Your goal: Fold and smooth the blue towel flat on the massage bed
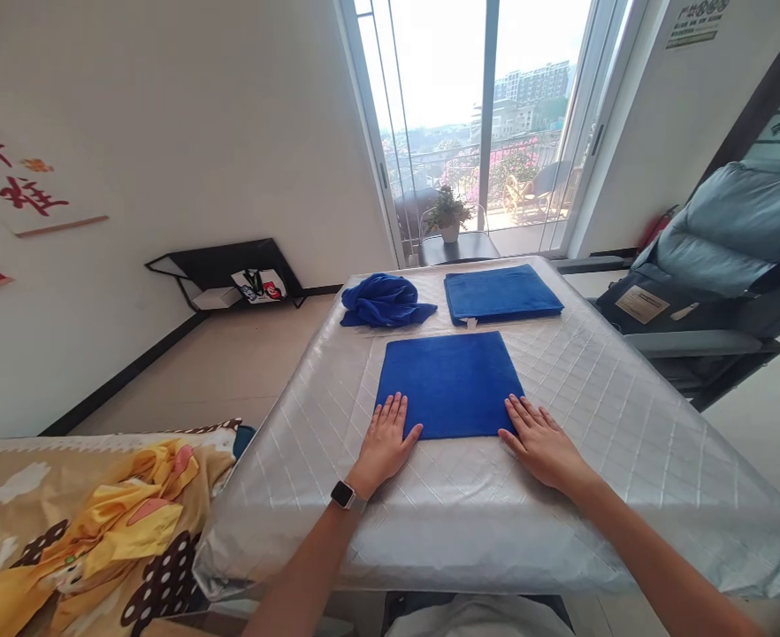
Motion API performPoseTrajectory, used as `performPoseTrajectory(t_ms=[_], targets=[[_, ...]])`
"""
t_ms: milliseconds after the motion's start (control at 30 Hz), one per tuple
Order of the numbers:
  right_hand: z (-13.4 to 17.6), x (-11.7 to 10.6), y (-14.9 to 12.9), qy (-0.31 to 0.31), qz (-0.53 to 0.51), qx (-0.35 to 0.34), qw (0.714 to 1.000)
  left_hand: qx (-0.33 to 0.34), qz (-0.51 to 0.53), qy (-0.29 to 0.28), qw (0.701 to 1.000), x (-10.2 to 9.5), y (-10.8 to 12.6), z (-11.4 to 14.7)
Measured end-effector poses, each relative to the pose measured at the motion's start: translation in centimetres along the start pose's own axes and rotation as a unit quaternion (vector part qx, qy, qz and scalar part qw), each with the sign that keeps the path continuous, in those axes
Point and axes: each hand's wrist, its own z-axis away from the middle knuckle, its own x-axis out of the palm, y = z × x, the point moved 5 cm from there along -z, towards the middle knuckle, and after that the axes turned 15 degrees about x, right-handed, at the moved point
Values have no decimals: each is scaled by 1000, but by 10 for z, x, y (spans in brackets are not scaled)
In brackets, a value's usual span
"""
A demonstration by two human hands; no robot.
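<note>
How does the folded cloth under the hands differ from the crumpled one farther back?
The folded cloth lies flat in a neat rectangle; the crumpled cloth sits in a loose heap. The left hand and right hand rest on the folded cloth's near corners, while neither touches the crumpled cloth. Both cloths are blue and lie on the silver cover.
</note>
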Motion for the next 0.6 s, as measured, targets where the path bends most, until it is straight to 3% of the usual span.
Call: performPoseTrajectory(t_ms=[167,400,500,600], targets=[[-29,-14,-10,15,2,24,1000,-1,2,-6,1000,-1,1,0],[-49,4,-14,16,-10,46,999,-12,-23,-32,999,-12,2,0],[-49,7,-13,24,-21,42,999,-3,-31,-11,999,-23,24,-25],[-48,6,-12,26,-26,41,998,89,-6,15,996,-27,72,-72]])
